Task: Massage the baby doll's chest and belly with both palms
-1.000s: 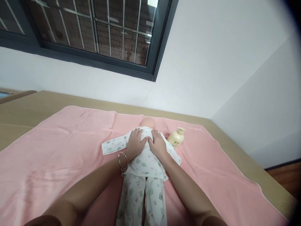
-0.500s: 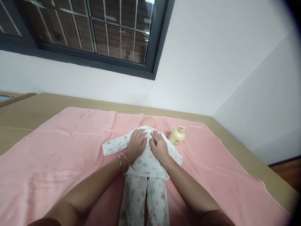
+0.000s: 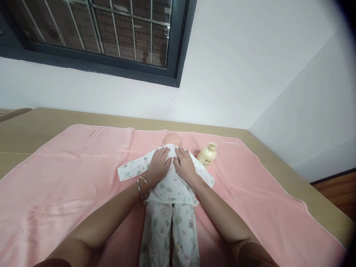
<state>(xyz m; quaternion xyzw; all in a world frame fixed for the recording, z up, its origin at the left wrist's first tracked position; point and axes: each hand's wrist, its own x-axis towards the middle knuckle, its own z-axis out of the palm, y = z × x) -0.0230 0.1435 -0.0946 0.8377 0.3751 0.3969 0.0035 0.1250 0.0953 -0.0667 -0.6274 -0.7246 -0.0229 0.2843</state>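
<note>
A baby doll [image 3: 172,187] in white printed top and trousers lies on a pink blanket [image 3: 83,167], its bald head pointing away from me. No facial features show, and its hands are hidden in the sleeves. My left hand [image 3: 159,165] rests flat on the left side of its upper body, fingers stretched out. On the right side lies my right hand [image 3: 184,163], also open and palm down. Both hands touch the cloth and hold nothing. The thumbs sit close together near the middle of the top. A bracelet [image 3: 144,188] circles my left wrist.
Just right of the doll's shoulder is a pale yellow pump bottle [image 3: 208,155] on the blanket. The tan table top [image 3: 111,118] shows around the blanket's edges. Behind it rise a white wall [image 3: 222,74] and a dark-framed window [image 3: 175,70] with bars.
The view has shifted slightly, so everything sits a little higher and further left. My right hand has moved a little up the doll, its fingers straighter. My left hand stays flat on it.
</note>
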